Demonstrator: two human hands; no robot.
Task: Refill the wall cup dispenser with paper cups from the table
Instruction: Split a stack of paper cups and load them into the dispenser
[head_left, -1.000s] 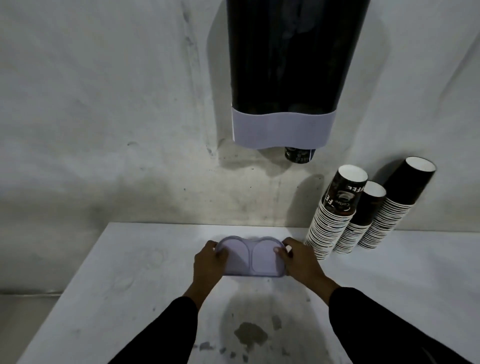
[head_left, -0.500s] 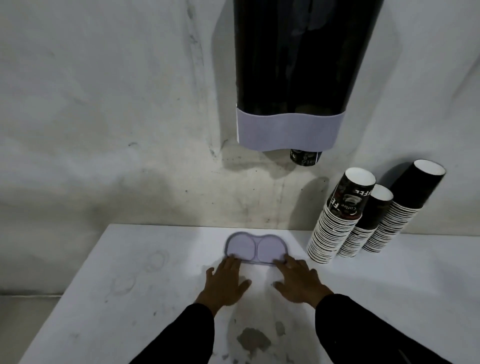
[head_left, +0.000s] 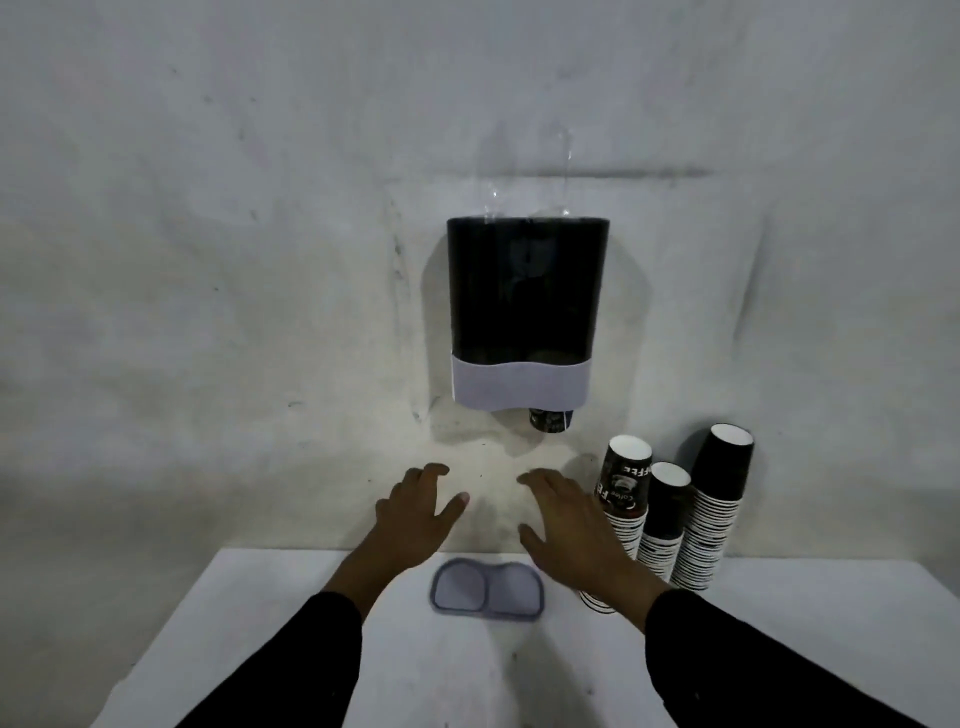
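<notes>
Partly behind the right hand (head_left: 569, 525) the nearest cup stack (head_left: 621, 512); both grips wide, left hand (head_left: 415, 512) empty too.

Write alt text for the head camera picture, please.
Two empty open hands, left and right, reach up toward a black wall dispenser with one cup poking out below. On the white table lie a grey lid and three leaning cup stacks.

Glossy dark plastic dispenser (head_left: 527, 291), paper cup stacks (head_left: 670, 525), matt white table (head_left: 779, 639), rough wall (head_left: 208, 260).
</notes>
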